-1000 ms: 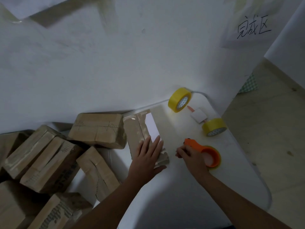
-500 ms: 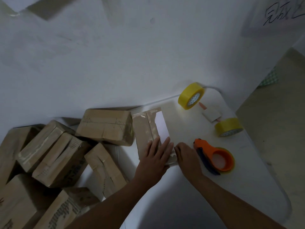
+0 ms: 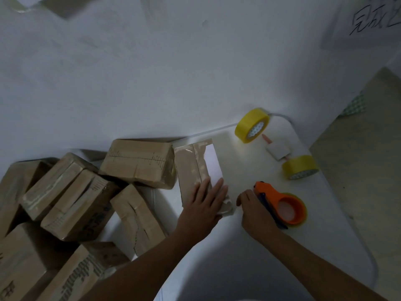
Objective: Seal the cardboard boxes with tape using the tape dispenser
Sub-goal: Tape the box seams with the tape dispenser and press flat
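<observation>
One box (image 3: 196, 170) is lying on the bench (image 3: 249, 246), long axis running away from the person, under the flat, spread left hand (image 3: 205, 205). One dispenser (image 3: 280, 205) is sitting just right of it, touching the curled right hand (image 3: 252, 208); whether that hand is gripping it I cannot tell. Two yellow rolls (image 3: 251, 124) are lying beyond, with some eight boxes heaped at left.

— Where am I working?
— A plain packing station: my white tabletop (image 3: 271, 246) is pushed against a bare white wall (image 3: 152, 83).
— What shows it?
— Piled taped cardboard boxes (image 3: 76, 203), spare yellow tape rolls (image 3: 251, 124), an orange tape dispenser (image 3: 282, 205), a handwritten paper sign (image 3: 373, 18).
</observation>
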